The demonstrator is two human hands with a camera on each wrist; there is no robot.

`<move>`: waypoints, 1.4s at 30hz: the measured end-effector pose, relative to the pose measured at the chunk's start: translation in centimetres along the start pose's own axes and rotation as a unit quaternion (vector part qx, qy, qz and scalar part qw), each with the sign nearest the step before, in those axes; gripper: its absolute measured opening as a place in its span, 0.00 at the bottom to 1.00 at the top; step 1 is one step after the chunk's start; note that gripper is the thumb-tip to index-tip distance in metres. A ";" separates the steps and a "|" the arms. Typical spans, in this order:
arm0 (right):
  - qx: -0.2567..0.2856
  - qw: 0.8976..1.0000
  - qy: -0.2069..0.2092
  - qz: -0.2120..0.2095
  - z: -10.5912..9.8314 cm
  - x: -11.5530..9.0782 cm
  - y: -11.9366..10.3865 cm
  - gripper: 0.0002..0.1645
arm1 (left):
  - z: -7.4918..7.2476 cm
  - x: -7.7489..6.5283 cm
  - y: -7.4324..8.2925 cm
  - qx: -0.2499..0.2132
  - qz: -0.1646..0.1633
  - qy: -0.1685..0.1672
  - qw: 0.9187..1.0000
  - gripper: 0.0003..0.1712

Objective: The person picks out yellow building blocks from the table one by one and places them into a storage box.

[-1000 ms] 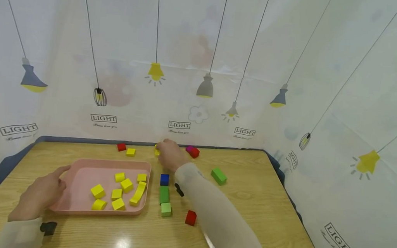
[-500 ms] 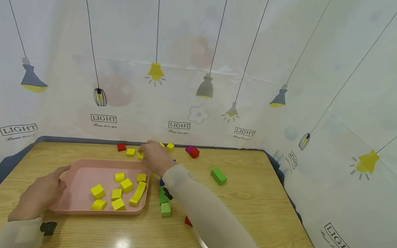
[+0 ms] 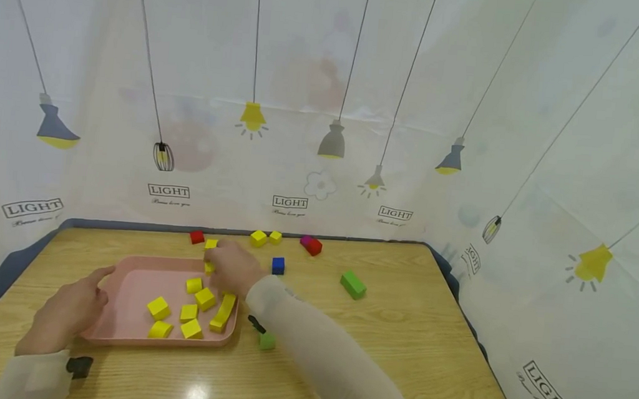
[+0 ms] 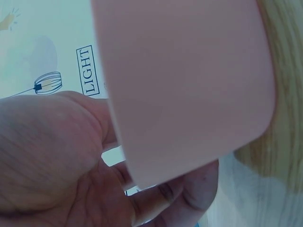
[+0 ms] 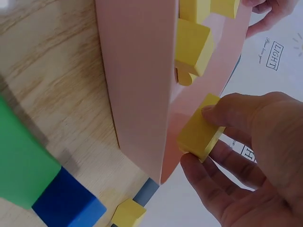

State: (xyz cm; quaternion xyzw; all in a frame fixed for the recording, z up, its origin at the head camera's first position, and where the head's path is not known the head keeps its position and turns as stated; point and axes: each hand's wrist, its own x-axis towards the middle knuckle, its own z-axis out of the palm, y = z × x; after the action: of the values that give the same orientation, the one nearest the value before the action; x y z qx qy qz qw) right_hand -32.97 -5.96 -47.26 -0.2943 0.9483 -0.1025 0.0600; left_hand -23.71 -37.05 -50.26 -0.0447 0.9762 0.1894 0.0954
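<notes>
My right hand [image 3: 232, 269] pinches a yellow block [image 5: 199, 127] between thumb and fingers, over the far right corner of the pink tray [image 3: 139, 267]. Several yellow blocks lie inside that tray, among them a cube [image 3: 159, 308] and a curved piece [image 3: 223, 313]. At the tray's left side, my left hand [image 3: 65, 311] grips the rim; its fingers wrap the wall in the left wrist view. Just behind the tray another yellow block [image 3: 211, 243] shows, partly covered by my right hand.
At the back edge are a red block [image 3: 197, 237], two yellow blocks [image 3: 258, 238], and a red block [image 3: 313, 246] beside a purple one. A blue block [image 3: 278, 266] and green block [image 3: 353, 285] lie to the right. My right forearm partly hides a light green block [image 3: 267, 341].
My right hand has moved left from the back of the table to above the tray's far right corner, bringing the yellow block along. My left hand stays on the rim.
</notes>
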 end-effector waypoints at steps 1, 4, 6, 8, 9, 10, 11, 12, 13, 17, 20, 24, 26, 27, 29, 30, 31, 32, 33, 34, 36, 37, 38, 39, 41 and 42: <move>-0.001 1.000 -0.004 -0.002 0.1 0.0 -0.1 0.26 | 0.0 0.0 0.0 -0.001 0.000 0.000 1.000 0.37; -0.007 1.000 -0.012 -0.006 0.1 -0.2 -0.2 0.28 | 0.0 0.1 0.0 -0.002 0.001 0.000 1.000 0.37; -0.016 1.000 -0.011 -0.009 0.1 -0.4 -0.3 0.29 | 0.1 0.1 0.0 -0.001 0.002 0.001 1.000 0.37; -0.027 1.000 -0.006 -0.012 0.0 -0.5 -0.3 0.30 | 0.1 0.1 0.0 0.001 0.003 0.001 1.000 0.37; -0.032 0.999 -0.002 -0.013 -0.1 -0.5 -0.3 0.29 | 0.1 0.1 0.0 0.000 0.001 0.000 1.000 0.37; -0.035 0.999 0.000 -0.014 -0.1 -0.6 -0.3 0.30 | 0.1 0.0 0.1 0.001 0.000 0.000 1.000 0.37; -0.036 0.999 0.001 -0.012 -0.1 -0.6 -0.2 0.30 | 0.1 0.0 0.0 0.001 0.000 -0.001 1.000 0.37; -0.038 0.999 0.002 -0.012 -0.2 -0.6 -0.2 0.30 | 0.0 0.0 0.1 0.001 -0.001 -0.002 1.000 0.37; -0.040 0.999 0.004 -0.013 -0.2 -0.6 -0.1 0.29 | 0.0 0.0 0.1 0.001 -0.002 -0.002 1.000 0.37; -0.048 0.999 0.012 -0.016 -0.3 -0.5 0.3 0.30 | -0.1 -0.1 0.1 -0.002 -0.011 -0.002 1.000 0.37; -0.051 0.998 0.021 -0.014 -0.2 -0.5 0.9 0.34 | -0.1 -0.1 0.1 -0.003 -0.018 -0.004 1.000 0.37; -0.050 0.998 0.034 0.000 -0.1 -0.5 2.1 0.38 | -0.1 -0.1 0.2 0.000 -0.018 -0.005 1.000 0.37; -0.049 0.998 0.046 0.008 0.0 -0.5 2.8 0.39 | -0.1 -0.1 0.2 0.003 -0.013 -0.002 1.000 0.37; -0.049 0.997 0.050 0.012 0.0 -0.4 3.2 0.39 | -0.1 -0.1 0.3 0.003 -0.009 0.000 1.000 0.37; -0.042 0.997 0.059 0.020 0.2 -0.2 3.8 0.40 | -0.1 -0.1 0.1 0.005 -0.002 0.003 1.000 0.36; -0.040 0.997 0.064 0.023 0.2 -0.1 4.1 0.40 | -0.1 -0.1 0.1 0.006 0.002 0.005 1.000 0.36; -0.039 0.997 0.066 0.030 0.2 -0.1 4.4 0.40 | -0.1 -0.1 0.1 0.005 0.001 0.005 1.000 0.36; -0.036 0.996 0.068 0.035 0.2 0.0 4.7 0.41 | -0.1 -0.1 0.1 0.003 -0.001 0.004 1.000 0.36; -0.032 0.996 0.068 0.040 0.1 0.1 5.0 0.42 | -0.1 -0.1 0.0 0.001 -0.002 0.004 1.000 0.36; -0.026 0.996 0.069 0.044 0.0 0.2 5.4 0.43 | -0.1 -0.1 0.0 0.001 -0.004 0.003 1.000 0.36; -0.016 0.996 0.071 0.049 -0.1 0.4 6.1 0.43 | 0.0 -0.2 0.0 -0.003 -0.008 0.003 1.000 0.37; -0.014 0.996 0.071 0.052 -0.1 0.6 6.5 0.43 | 0.0 -0.2 -0.1 -0.006 -0.010 0.003 1.000 0.37; -0.010 0.996 0.072 0.053 0.0 0.8 6.9 0.43 | 0.0 -0.2 -0.1 -0.007 -0.010 0.005 1.000 0.37; -0.007 0.996 0.072 0.057 0.1 1.0 7.3 0.42 | 0.0 -0.2 -0.1 -0.007 -0.008 0.006 1.000 0.36; -0.007 0.995 0.071 0.069 0.4 1.6 8.1 0.41 | 0.0 -0.1 -0.2 -0.008 -0.004 0.009 1.000 0.36; -0.007 0.995 0.069 0.076 0.6 1.9 8.4 0.41 | 0.0 -0.1 -0.2 -0.008 -0.003 0.011 1.000 0.36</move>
State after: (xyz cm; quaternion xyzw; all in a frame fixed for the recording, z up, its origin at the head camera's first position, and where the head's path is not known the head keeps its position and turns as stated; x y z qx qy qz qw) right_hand -38.99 -0.33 -49.90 -0.2139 0.9705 -0.1111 -0.0001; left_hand -23.57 -37.21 -50.31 -0.0507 0.9756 0.1959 0.0847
